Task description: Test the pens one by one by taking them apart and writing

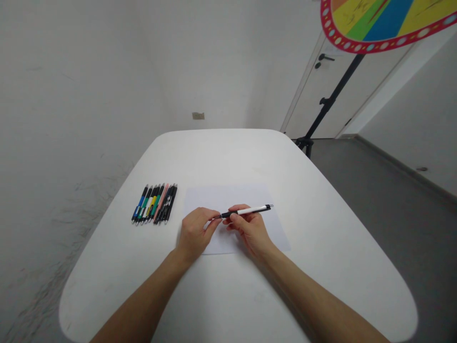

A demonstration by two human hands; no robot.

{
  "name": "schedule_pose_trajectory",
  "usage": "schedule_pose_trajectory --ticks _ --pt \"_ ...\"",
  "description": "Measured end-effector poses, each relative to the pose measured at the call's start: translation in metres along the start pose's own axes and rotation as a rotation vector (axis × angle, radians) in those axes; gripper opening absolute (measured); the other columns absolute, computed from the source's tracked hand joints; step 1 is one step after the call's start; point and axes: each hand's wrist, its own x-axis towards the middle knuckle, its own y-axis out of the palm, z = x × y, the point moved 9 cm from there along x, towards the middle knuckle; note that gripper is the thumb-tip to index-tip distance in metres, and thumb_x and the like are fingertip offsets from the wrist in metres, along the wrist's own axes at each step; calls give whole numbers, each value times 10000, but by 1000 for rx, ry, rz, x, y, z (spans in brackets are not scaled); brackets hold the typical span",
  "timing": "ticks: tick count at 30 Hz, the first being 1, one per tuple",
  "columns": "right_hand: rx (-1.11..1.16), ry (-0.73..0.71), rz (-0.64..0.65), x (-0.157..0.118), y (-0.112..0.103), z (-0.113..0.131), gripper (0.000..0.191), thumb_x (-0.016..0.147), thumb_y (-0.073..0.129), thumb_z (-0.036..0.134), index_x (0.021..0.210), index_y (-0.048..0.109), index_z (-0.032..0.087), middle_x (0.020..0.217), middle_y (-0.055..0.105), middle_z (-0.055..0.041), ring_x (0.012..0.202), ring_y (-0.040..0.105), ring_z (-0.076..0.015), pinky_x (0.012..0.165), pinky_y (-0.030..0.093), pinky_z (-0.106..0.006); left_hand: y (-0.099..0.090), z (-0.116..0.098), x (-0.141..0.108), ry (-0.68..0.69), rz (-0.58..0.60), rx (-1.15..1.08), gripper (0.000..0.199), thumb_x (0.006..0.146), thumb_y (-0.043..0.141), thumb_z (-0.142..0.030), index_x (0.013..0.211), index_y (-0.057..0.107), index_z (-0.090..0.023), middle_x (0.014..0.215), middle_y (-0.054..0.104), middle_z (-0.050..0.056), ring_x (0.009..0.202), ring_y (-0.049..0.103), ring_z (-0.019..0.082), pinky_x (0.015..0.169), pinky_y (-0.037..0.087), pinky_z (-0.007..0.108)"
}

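Note:
A white ballpoint pen (252,210) with a black grip is held level between my two hands, above a sheet of white paper (214,193). My left hand (195,231) pinches the pen's tip end with thumb and finger. Around the black grip and lower barrel, the fingers of my right hand (253,230) are closed; the clicker end points right, past the hand. Whether the tip is out cannot be seen under the left fingertips. Both hands hide parts of the paper's near half.
Left of the paper, several pens (154,204) lie side by side in a row on the white table (228,152). Beyond the table's right edge, a colourful wheel (378,24) stands on a black tripod (332,97), before a white door (342,85).

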Motion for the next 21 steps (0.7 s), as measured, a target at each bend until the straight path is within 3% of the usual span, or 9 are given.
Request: schedule_pose_trajectory --ticks 10,21 --pt "54 -8 59 -1 6 2 288 626 860 354 795 680 206 713 722 5 661 700 -152 599 555 -260 3 6 -1 -50 46 9 198 963 500 -261 825 614 -178 732 677 28 680 620 142 625 482 260" --pt "138 -11 111 -2 8 1 280 699 835 371 843 647 221 884 757 -11 825 731 -154 763 600 -271 2 7 -1 -58 46 -5 110 926 576 -255 864 637 -187 766 697 18 712 640 141 664 502 263"
